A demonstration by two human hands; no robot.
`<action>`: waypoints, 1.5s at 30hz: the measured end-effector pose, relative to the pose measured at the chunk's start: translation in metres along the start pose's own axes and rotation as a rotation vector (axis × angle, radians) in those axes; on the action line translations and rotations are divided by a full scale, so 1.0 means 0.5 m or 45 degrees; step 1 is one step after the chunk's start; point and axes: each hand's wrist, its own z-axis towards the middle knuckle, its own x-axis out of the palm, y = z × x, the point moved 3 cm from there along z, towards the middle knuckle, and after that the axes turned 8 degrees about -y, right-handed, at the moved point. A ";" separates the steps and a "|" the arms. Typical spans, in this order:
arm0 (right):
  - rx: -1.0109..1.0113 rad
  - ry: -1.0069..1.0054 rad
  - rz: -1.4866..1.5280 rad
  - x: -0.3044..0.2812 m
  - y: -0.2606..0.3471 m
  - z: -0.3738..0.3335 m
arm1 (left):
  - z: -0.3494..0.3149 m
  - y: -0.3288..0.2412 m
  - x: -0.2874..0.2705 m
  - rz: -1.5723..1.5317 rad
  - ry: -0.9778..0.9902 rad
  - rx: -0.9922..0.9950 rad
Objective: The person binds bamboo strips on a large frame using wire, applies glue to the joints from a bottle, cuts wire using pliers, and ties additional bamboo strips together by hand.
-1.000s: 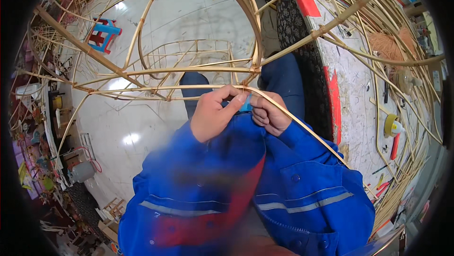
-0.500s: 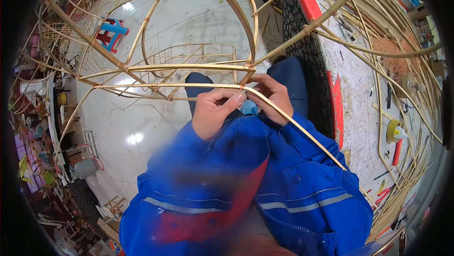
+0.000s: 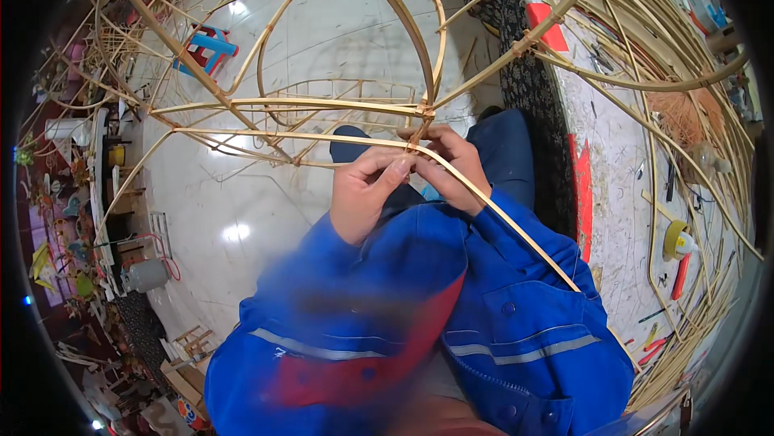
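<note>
A large frame of pale bamboo strips (image 3: pixel 322 102) spreads in front of me, its pieces bound where they cross. One thin bamboo strip (image 3: pixel 282 137) runs across and bends down to the right over my right sleeve. Both hands meet at the wrapped joint (image 3: pixel 413 147) on that strip, just above my lap. My left hand (image 3: pixel 359 194) is closed, thumb and forefinger pinched just under the joint; whatever is between them is too small to make out. My right hand (image 3: pixel 455 168) curls behind the strip, its fingers closed about the joint.
At right, a worktable (image 3: pixel 609 170) bears long bamboo strips, a yellow-and-white roll (image 3: pixel 677 239) and tools. A blue stool (image 3: pixel 208 51) stands on the pale floor beyond the frame. On the left are a grey gas cylinder (image 3: pixel 145 275) and clutter.
The view has shifted slightly, so the frame and floor items sit a little further right or lower. Both hands stay at the joint; the right fingers have come closer to the left thumb.
</note>
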 end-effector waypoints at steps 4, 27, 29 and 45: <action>-0.098 -0.172 -0.041 0.015 -0.026 0.004 | -0.002 -0.002 -0.008 0.066 0.004 0.194; -0.067 -0.159 -0.073 0.003 0.015 -0.005 | 0.007 -0.008 -0.049 0.052 0.313 -0.350; -0.069 -0.160 -0.065 0.004 0.023 -0.005 | -0.001 0.001 -0.046 -0.064 0.381 -0.308; -0.105 -0.258 -0.201 -0.020 0.063 0.007 | -0.052 0.015 -0.065 -0.266 0.468 -0.049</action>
